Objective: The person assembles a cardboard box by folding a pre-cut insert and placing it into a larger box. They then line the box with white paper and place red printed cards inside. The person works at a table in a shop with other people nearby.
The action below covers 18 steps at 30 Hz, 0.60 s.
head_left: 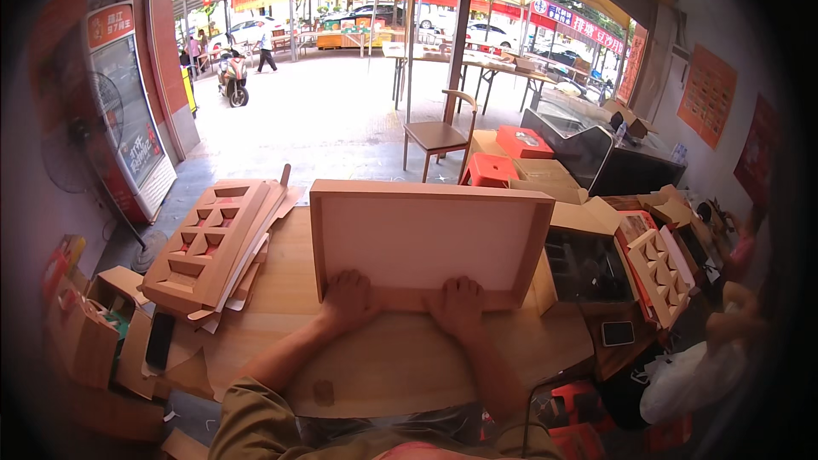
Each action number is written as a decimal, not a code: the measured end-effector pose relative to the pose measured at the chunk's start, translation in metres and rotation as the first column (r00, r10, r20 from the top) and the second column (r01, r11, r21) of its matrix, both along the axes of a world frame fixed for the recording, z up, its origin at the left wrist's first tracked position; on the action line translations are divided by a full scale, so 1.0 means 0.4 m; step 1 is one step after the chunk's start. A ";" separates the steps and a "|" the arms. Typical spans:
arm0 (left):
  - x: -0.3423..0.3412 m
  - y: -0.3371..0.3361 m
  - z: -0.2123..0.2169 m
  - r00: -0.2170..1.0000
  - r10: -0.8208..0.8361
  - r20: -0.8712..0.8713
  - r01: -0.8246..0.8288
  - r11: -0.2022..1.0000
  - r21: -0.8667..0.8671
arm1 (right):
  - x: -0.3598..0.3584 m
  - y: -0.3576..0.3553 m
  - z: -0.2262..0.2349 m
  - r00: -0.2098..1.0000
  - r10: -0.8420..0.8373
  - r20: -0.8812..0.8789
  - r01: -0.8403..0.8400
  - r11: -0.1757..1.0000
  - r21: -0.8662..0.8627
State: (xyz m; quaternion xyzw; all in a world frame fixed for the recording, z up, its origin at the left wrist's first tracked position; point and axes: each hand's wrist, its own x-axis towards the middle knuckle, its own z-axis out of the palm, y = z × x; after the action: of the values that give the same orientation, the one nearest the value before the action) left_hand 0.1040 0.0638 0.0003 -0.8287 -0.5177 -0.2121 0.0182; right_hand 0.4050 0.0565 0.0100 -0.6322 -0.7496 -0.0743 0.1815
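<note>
A shallow, wide cardboard box tray point(430, 243) with a pale inside stands on its long edge on the wooden table, its open side toward me. My left hand point(348, 296) is closed over its lower wall near the left corner, fingers curled inside. Further right along the same wall, my right hand point(458, 302) grips it the same way. Both thumbs are hard to make out. To the left lies a stack of cardboard inserts point(213, 243) with square cut-out compartments.
An open carton point(588, 268) stands to the right, beside another compartment insert point(660, 273) and a phone point(617, 334). A dark phone-like object point(159, 341) lies at the left. Another person's arm point(737, 315) shows at the far right. A chair point(439, 135) stands beyond the table.
</note>
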 end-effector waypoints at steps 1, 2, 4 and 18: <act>0.000 -0.001 -0.001 1.000 0.002 -0.003 -0.002 1.000 0.005 | 0.000 0.000 -0.001 1.000 0.003 -0.001 -0.003 1.000 0.007; 0.001 -0.001 -0.001 1.000 0.004 -0.006 -0.004 1.000 0.010 | 0.000 0.000 -0.002 1.000 0.006 -0.002 -0.006 1.000 0.014; 0.005 -0.004 0.003 1.000 0.005 -0.009 -0.005 1.000 0.009 | 0.002 0.000 -0.005 1.000 0.011 -0.010 -0.011 1.000 0.026; 0.007 -0.004 0.026 0.999 0.026 -0.029 -0.027 0.999 -0.031 | 0.001 0.002 0.012 0.998 0.010 -0.054 -0.011 1.000 -0.024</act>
State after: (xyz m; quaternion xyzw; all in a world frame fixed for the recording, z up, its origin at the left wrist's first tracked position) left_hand 0.1067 0.0623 0.0105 -0.8248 -0.5316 -0.1919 0.0156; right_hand 0.4055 0.0574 0.0149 -0.6320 -0.7487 -0.0471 0.1944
